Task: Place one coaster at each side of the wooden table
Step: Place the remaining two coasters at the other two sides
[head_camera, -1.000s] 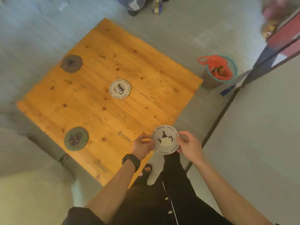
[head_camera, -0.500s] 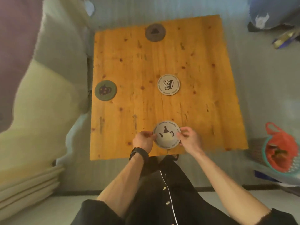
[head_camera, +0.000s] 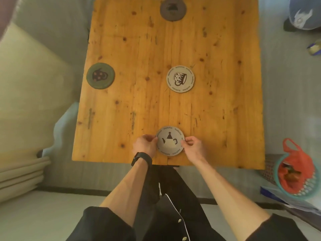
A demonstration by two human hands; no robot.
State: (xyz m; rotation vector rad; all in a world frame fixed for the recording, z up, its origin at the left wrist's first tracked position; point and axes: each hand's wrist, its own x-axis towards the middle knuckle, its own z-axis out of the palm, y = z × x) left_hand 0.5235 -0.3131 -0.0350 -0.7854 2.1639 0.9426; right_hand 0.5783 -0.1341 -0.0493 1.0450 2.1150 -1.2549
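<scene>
The square wooden table (head_camera: 139,105) fills the middle of the view. A pale round coaster with a teapot print (head_camera: 170,141) is at the table's near edge, pinched between my left hand (head_camera: 145,145) on its left rim and my right hand (head_camera: 192,146) on its right rim. Whether it rests flat on the wood I cannot tell. A pale coaster with a mug print (head_camera: 180,78) lies near the table's centre. A dark green coaster (head_camera: 100,75) lies by the left edge. At the far edge sits a grey coaster (head_camera: 173,9).
A cream cushion (head_camera: 31,94) and folded bedding (head_camera: 20,173) lie left of the table. A teal basket with an orange bag (head_camera: 295,173) stands at the right near corner. A blue-grey object (head_camera: 302,13) sits at the far right. My dark trousers are below.
The view swung round from the table's corner to its near side. Both hands carried the teapot coaster from beyond the corner to the middle of the near edge.
</scene>
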